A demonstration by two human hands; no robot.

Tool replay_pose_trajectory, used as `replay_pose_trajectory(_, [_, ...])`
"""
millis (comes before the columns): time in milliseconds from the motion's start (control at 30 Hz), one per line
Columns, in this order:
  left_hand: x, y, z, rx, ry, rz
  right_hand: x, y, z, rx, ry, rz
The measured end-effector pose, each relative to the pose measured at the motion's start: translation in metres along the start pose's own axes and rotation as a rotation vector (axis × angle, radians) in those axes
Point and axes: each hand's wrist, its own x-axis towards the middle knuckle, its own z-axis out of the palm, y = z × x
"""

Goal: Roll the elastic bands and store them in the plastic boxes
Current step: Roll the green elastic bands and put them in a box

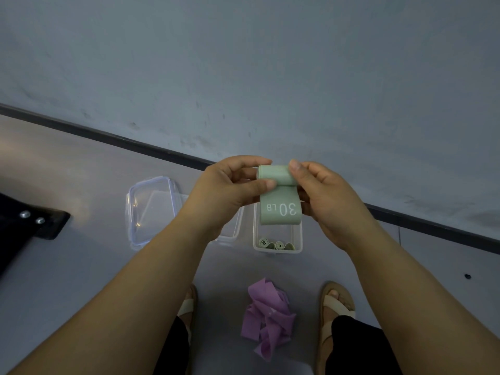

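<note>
I hold a pale green elastic band (pixel 280 208) marked "30 LB" in the air, its top end partly rolled. My left hand (pixel 227 193) pinches the roll from the left and my right hand (pixel 322 196) pinches it from the right. Directly below on the floor stands an open clear plastic box (pixel 299 242) with two rolled green bands (pixel 274 244) inside. A second open plastic box (pixel 234 231) sits to its left, mostly hidden by my left wrist. A heap of purple elastic bands (pixel 266 318) lies on the floor between my feet.
A clear box lid (pixel 151 209) lies on the floor left of the boxes. A black object with two bolts (pixel 29 226) sits at the far left. The wall with its dark skirting (pixel 162 152) runs just behind the boxes. My sandalled feet (pixel 336 304) flank the purple heap.
</note>
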Motion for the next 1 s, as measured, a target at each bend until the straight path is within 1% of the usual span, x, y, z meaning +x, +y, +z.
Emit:
replay_pose_trajectory(233, [0.001,-0.001,0.002,-0.032,0.012,-0.008,0.0,-0.002,0.001,0.106,-0.026,0.011])
replay_pose_trajectory(367, [0.002,-0.003,0.004,-0.116,0.001,-0.114,0.0,-0.003,0.001,0.205,-0.025,-0.017])
replay_pose_trajectory(467, [0.001,-0.006,0.005,-0.142,0.007,-0.176,-0.001,-0.001,0.003,0.185,-0.039,-0.066])
replay_pose_trajectory(633, [0.004,-0.005,-0.002,-0.176,-0.008,-0.183,-0.005,-0.001,0.007,0.002,-0.048,-0.207])
replay_pose_trajectory(733, [0.004,0.0,-0.009,-0.129,-0.045,-0.187,-0.007,-0.005,0.002,-0.196,-0.077,-0.249])
replay_pose_trajectory(833, [0.004,0.004,-0.016,-0.054,-0.078,-0.234,-0.013,-0.011,-0.005,-0.433,-0.184,-0.244])
replay_pose_trajectory(933, [0.001,0.008,-0.019,0.007,-0.176,-0.305,-0.018,-0.015,-0.006,-0.55,-0.322,-0.261])
replay_pose_trajectory(1000, [0.0,0.009,-0.017,0.034,-0.238,-0.341,-0.018,-0.014,-0.004,-0.614,-0.376,-0.3])
